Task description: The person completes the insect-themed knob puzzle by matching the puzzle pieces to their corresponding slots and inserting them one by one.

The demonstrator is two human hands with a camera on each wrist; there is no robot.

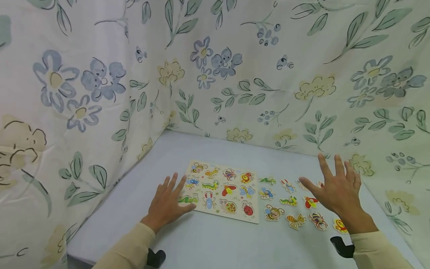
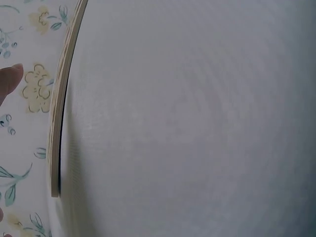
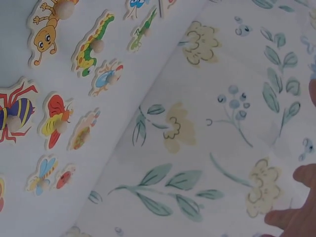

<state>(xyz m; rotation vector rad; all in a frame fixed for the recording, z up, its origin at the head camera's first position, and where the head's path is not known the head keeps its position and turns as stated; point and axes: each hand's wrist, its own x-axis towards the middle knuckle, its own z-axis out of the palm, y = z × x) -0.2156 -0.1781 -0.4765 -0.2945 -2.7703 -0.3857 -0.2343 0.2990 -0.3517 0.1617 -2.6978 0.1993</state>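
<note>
A wooden puzzle board [image 1: 216, 212] printed with insects lies flat on the table. My left hand [image 1: 168, 205], fingers spread, is at the board's left side, overlapping its lower left corner in the head view. In the left wrist view the board's edge [image 2: 58, 128] shows side-on, with a fingertip [image 2: 9, 81] beyond it. My right hand [image 1: 339, 190] is spread over the right-hand puzzle pieces, hiding some of them. Loose pieces to the board's right include a bee [image 1: 273, 213], a spider [image 1: 317, 221] and a caterpillar [image 3: 94, 44]. Round wooden knobs show on them. Neither hand grips anything.
The white table [image 1: 208, 243] meets a floral curtain [image 1: 255, 67] at the back and both sides. A black curved piece [image 1: 343, 247] is by the right sleeve, and another black piece [image 1: 157, 257] is by the left sleeve.
</note>
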